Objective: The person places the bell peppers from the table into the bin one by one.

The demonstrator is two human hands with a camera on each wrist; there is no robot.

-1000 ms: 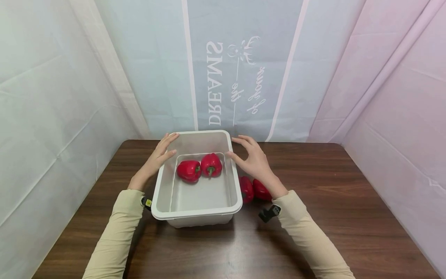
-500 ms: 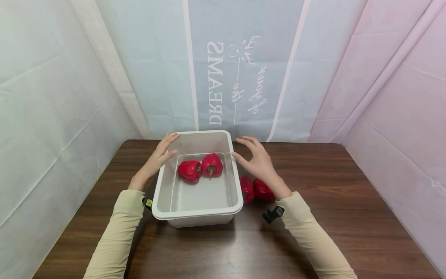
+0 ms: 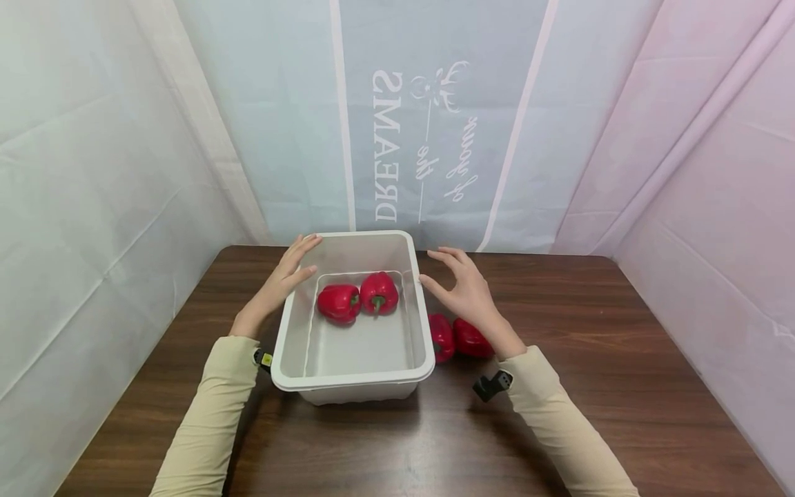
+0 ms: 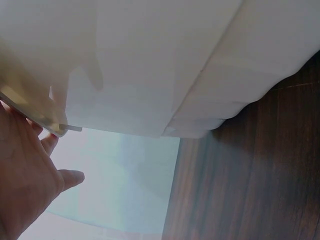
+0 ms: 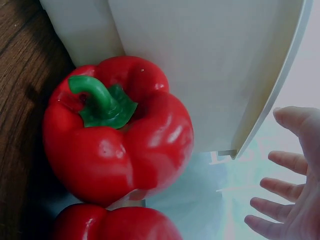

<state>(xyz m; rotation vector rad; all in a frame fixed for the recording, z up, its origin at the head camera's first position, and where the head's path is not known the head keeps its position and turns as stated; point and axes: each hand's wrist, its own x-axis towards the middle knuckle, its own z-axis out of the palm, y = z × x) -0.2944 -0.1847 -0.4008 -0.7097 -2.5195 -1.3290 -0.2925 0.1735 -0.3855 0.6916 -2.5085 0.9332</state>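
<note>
A pale grey plastic storage box (image 3: 357,379) with a broad rim stands on the table. Inside lie two red bell peppers: the left pepper (image 3: 338,304) on its side, the right pepper (image 3: 379,293) with its green stem towards me. My left hand (image 3: 276,286) rests at the box's left rim, fingers extended and spread; the left wrist view shows its fingertips by the rim edge. Just off the right rim hovers my right hand (image 3: 466,293), fingers spread and holding nothing. Beneath it, against the box's outer wall, sits a third bell pepper (image 5: 117,145), with another pepper (image 3: 473,338) beside it.
The dark wooden table (image 3: 590,366) extends around the box. A pale blue printed curtain (image 3: 428,138) hangs behind the table's far edge, with white cloth (image 3: 112,207) on the left side and further cloth on the right.
My right hand has drawn a little to the right, away from the box's rim. My left hand, the box and the peppers have stayed in place.
</note>
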